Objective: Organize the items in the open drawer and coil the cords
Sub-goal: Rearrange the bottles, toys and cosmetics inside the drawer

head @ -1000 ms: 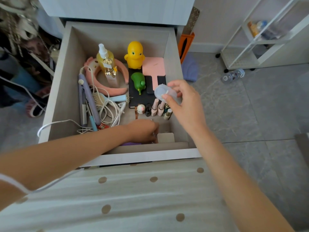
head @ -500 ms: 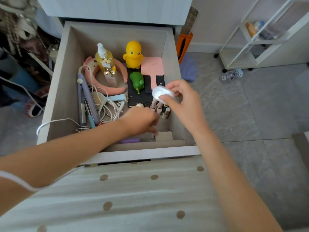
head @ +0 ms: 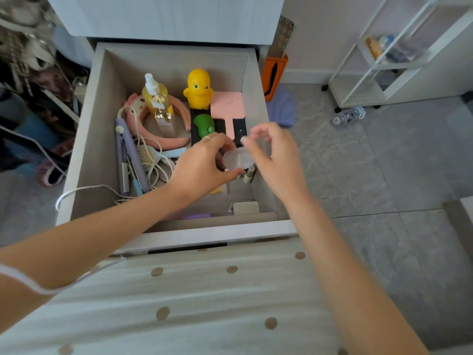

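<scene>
Tiled floor (head: 358, 162); drawer (head: 97, 137): duck (head: 198, 89), bottle (head: 155, 98), cords (head: 158, 165); clear case (head: 238, 160) between hands (head: 204, 165) (head: 277, 160).

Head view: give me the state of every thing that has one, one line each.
drawer, pulled open
clear case, gripped by left hand, above the drawer's contents
right hand, at the case's right end, grip blurred
spray bottle, upright, nozzle on
yellow duck, upright
white cord, uncoiled, tangled, one strand over the drawer's left wall
hair straightener, lying flat

A tangled white cord (head: 156, 166) is lying left in the open pale wooden drawer (head: 94, 139); a translucent oval case (head: 238, 158) is hovering over its right.
</scene>
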A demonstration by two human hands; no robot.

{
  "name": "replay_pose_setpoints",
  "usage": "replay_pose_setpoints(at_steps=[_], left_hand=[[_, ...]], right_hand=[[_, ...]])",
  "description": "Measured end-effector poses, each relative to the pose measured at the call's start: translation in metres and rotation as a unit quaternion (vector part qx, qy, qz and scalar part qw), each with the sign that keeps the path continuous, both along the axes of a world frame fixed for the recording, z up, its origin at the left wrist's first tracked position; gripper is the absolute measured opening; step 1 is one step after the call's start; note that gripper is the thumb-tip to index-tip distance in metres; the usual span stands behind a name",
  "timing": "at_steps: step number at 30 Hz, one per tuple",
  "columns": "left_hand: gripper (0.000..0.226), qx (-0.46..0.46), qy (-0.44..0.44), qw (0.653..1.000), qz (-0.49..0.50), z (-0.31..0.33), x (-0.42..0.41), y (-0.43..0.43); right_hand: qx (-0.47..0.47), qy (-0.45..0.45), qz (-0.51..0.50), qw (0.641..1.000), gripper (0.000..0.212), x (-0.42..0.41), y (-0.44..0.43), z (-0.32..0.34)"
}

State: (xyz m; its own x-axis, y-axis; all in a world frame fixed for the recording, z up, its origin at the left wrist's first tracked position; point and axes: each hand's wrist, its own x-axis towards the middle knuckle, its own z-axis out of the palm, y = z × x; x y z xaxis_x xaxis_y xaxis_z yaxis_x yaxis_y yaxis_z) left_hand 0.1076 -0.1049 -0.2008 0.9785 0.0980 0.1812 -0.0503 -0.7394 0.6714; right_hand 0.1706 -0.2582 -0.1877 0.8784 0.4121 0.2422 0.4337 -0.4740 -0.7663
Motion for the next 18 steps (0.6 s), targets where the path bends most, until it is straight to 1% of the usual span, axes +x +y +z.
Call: replay_pose_setpoints(at_steps=[1, 2, 3, 4, 5, 6, 8, 9, 10, 12, 13, 16, 18], left_hand=[[0.04, 0.011, 0.038, 0.999, -0.008, -0.002, -0.001, 0.0], [0.041, 0.053, 0.084, 0.994, -0.034, -0.004, -0.001, 0.0], [0.043, 0.122, 0.123, 0.982, -0.073, -0.006, -0.002, -0.002], [0.043, 0.197, 0.15, 0.962, -0.115, -0.008, -0.002, -0.006], [0.043, 0.25, 0.164, 0.942, -0.15, -0.01, -0.002, -0.011], [0.043, 0.281, 0.177, 0.927, -0.175, -0.013, -0.002, -0.016], [0.046, 0.305, 0.195, 0.91, -0.201, -0.019, 0.003, -0.024], [0.047, 0.292, 0.204, 0.912, -0.202, -0.022, 0.006, -0.027], [0.046, 0.26, 0.219, 0.919, -0.2, -0.025, 0.01, -0.028], [0.042, 0.155, 0.255, 0.935, -0.193, -0.03, 0.014, -0.028], [0.041, 0.104, 0.275, 0.937, -0.187, -0.032, 0.015, -0.027], [0.033, -0.04, 0.338, 0.926, -0.163, -0.033, 0.01, -0.021], [0.024, -0.102, 0.358, 0.916, -0.148, -0.033, 0.007, -0.018]], right_hand=[[0.021, 0.005, -0.027, 0.999, 0.024, 0.0, 0.0, 0.001], [0.039, 0.017, -0.048, 0.998, 0.021, 0.001, 0.0, 0.001], [0.046, 0.031, -0.06, 0.997, 0.018, 0.002, -0.001, 0.001], [0.045, 0.04, -0.065, 0.996, 0.019, 0.003, -0.001, 0.001], [0.043, 0.043, -0.063, 0.996, 0.022, 0.004, -0.002, 0.0], [0.04, 0.042, -0.06, 0.996, 0.025, 0.004, -0.002, -0.001], [0.04, 0.043, -0.053, 0.997, 0.027, 0.004, -0.001, 0.0], [0.039, 0.043, -0.051, 0.997, 0.027, 0.004, -0.001, 0.0], [0.037, 0.041, -0.05, 0.997, 0.026, 0.005, -0.001, -0.001], [0.032, 0.035, -0.046, 0.998, 0.021, 0.006, -0.002, -0.002], [0.03, 0.033, -0.044, 0.998, 0.019, 0.007, -0.003, -0.003], [0.029, 0.032, -0.041, 0.998, 0.019, 0.008, -0.003, -0.004], [0.032, 0.034, -0.043, 0.998, 0.02, 0.008, -0.003, -0.004]])
